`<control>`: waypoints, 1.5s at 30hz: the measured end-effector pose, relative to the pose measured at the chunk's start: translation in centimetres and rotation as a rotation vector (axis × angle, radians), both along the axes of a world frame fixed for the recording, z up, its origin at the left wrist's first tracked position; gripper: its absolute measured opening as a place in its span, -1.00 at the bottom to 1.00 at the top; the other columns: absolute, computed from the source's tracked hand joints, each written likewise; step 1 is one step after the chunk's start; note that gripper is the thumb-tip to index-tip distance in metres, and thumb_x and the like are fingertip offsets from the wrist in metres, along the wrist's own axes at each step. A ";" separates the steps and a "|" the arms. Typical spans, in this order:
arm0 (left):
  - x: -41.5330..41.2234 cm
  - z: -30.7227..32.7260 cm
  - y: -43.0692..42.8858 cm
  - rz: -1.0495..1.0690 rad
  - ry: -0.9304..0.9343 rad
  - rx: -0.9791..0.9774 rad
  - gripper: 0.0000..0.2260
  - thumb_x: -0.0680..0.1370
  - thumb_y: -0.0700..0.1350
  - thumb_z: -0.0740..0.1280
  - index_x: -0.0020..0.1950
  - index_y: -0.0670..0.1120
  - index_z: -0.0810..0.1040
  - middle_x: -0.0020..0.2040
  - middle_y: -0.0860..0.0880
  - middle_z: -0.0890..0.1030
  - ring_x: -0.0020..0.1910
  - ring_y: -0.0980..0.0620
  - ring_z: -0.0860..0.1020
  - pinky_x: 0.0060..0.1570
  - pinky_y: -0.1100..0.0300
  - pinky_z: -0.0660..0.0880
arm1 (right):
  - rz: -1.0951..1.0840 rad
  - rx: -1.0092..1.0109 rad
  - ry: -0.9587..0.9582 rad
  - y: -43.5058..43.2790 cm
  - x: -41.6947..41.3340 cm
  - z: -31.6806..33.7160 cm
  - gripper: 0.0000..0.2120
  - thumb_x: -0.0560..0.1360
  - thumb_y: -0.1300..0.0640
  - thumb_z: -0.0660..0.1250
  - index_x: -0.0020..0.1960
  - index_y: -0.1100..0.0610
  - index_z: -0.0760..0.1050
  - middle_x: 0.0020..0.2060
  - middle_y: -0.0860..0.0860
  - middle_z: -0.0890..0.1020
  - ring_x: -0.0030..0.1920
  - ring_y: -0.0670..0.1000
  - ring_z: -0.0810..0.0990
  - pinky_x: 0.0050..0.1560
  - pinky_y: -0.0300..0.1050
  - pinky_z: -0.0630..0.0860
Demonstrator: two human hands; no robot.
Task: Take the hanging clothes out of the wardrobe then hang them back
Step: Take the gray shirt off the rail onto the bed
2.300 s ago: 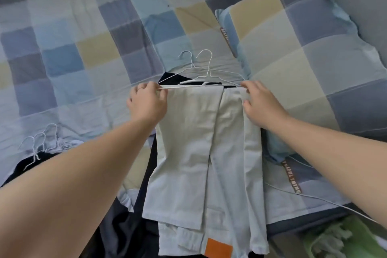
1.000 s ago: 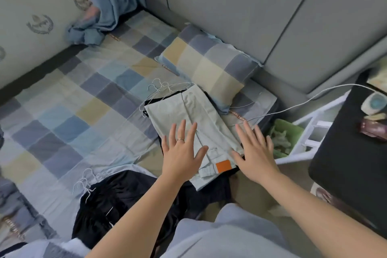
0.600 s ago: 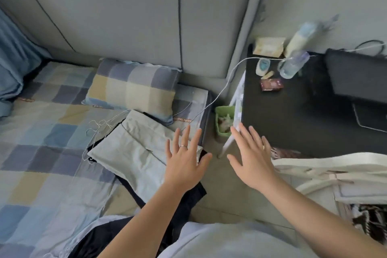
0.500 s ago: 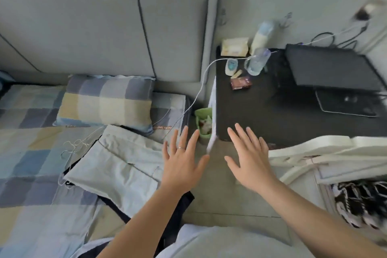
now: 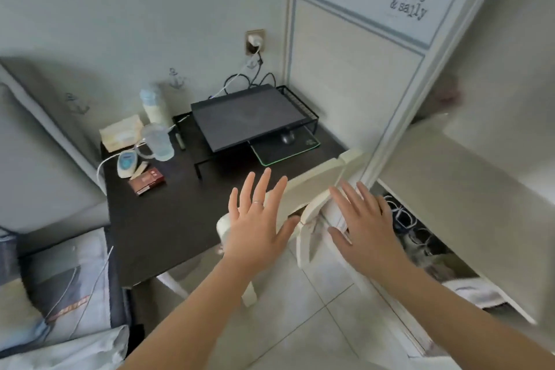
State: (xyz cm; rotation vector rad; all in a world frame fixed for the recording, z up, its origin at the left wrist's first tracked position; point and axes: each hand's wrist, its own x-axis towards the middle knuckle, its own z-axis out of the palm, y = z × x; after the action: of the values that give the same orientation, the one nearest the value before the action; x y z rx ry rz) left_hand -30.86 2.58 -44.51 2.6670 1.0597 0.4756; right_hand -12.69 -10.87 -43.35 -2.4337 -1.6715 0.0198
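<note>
The left hand (image 5: 255, 228), wearing a ring (image 5: 258, 203), and the right hand (image 5: 365, 225) at its 3 o'clock were both held flat with fingers spread, holding nothing. Beyond them stood a white chair (image 5: 315, 177). The dark worktop (image 5: 168, 219) lay at 10 o'clock, and the wardrobe (image 5: 354, 84) rose at 1 o'clock.

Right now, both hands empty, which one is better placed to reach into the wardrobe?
Probably the right. The right hand, open and empty, is nearest the wardrobe; the left hand, also open, hovers over the white chair beside the desk, farther off.
</note>
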 end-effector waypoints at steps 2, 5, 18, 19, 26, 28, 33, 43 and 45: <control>5.6 0.9 -0.3 -0.077 -0.017 0.015 -0.39 0.61 0.32 0.00 0.62 0.15 0.00 0.64 0.04 -0.08 0.60 -0.06 -0.23 0.50 -0.09 -0.31 | -0.059 0.019 -0.024 -1.8 4.5 0.9 -0.36 0.53 -0.19 0.04 0.57 -0.06 0.06 0.57 -0.06 0.10 0.55 0.11 0.05 0.46 0.26 0.08; 13.7 2.8 -0.9 -0.199 -0.032 0.052 -0.39 0.60 0.33 -0.01 0.61 0.16 0.01 0.64 0.04 -0.06 0.60 -0.06 -0.21 0.49 -0.07 -0.32 | -0.150 0.047 -0.063 -4.6 10.7 3.0 -0.35 0.53 -0.19 0.05 0.57 -0.07 0.05 0.57 -0.06 0.10 0.55 0.12 0.06 0.47 0.27 0.07; 43.4 22.8 -5.2 -0.686 -0.397 0.311 -0.39 0.60 0.31 0.04 0.60 0.10 0.14 0.62 0.00 0.14 0.60 -0.12 0.03 0.51 -0.20 0.03 | -0.475 0.262 -0.562 -14.7 28.3 24.3 -0.35 0.52 -0.16 0.11 0.57 -0.01 0.13 0.56 -0.03 0.16 0.54 0.14 0.14 0.45 0.27 0.13; 45.4 24.6 -5.8 -0.717 -0.422 0.325 -0.39 0.60 0.32 0.02 0.61 0.11 0.11 0.62 0.01 0.11 0.60 -0.11 0.00 0.51 -0.19 0.00 | -0.503 0.262 -0.610 -15.5 29.1 26.3 -0.34 0.52 -0.15 0.12 0.58 -0.01 0.11 0.57 -0.03 0.15 0.55 0.13 0.12 0.47 0.28 0.12; 59.3 35.7 -11.5 -0.960 -0.617 0.336 -0.36 0.56 0.35 -0.06 0.60 0.14 0.08 0.63 0.05 0.05 0.60 -0.06 -0.06 0.52 -0.15 -0.04 | -0.744 0.280 -0.867 -20.9 33.6 37.5 -0.34 0.53 -0.14 0.17 0.58 -0.03 0.09 0.57 -0.06 0.12 0.56 0.11 0.08 0.47 0.29 0.12; 62.2 37.4 -13.0 -1.017 -0.646 0.363 -0.36 0.55 0.35 -0.07 0.60 0.15 0.07 0.63 0.05 0.05 0.60 -0.05 -0.07 0.53 -0.15 -0.03 | -0.785 0.256 -0.918 -22.0 34.4 39.6 -0.34 0.53 -0.15 0.17 0.58 -0.04 0.10 0.57 -0.06 0.13 0.56 0.11 0.09 0.47 0.28 0.13; 70.1 42.7 -18.0 -1.180 -0.749 0.284 -0.28 0.49 0.40 -0.16 0.60 0.16 0.05 0.63 0.09 0.01 0.60 0.01 -0.12 0.53 -0.06 -0.05 | -0.964 0.241 -1.060 -24.6 37.4 44.9 -0.36 0.53 -0.17 0.10 0.57 -0.04 0.11 0.56 -0.08 0.17 0.55 0.10 0.13 0.46 0.26 0.16; 80.2 52.7 -28.4 -1.453 -0.818 -0.068 -0.39 0.60 0.31 0.09 0.60 0.16 0.06 0.62 0.10 0.04 0.58 0.02 -0.01 0.52 -0.08 0.07 | -1.235 0.099 -1.300 -28.9 42.1 55.0 -0.38 0.48 -0.16 0.14 0.51 -0.02 0.23 0.45 -0.07 0.36 0.46 0.08 0.31 0.32 0.09 0.30; 82.0 54.1 -30.3 -1.478 -0.785 -0.172 -0.36 0.59 0.33 0.11 0.60 0.11 0.09 0.62 0.05 0.09 0.58 -0.04 0.04 0.51 -0.10 0.12 | -1.296 0.064 -1.306 -29.1 42.9 56.8 -0.39 0.49 -0.13 0.14 0.52 -0.02 0.22 0.44 -0.08 0.37 0.44 0.08 0.32 0.30 0.09 0.30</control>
State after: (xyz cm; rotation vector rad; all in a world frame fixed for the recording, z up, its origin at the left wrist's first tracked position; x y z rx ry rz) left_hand 51.16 -27.71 9.63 1.9894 -0.9786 0.8208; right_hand 30.20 -39.98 13.47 -3.0269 0.2419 -1.9621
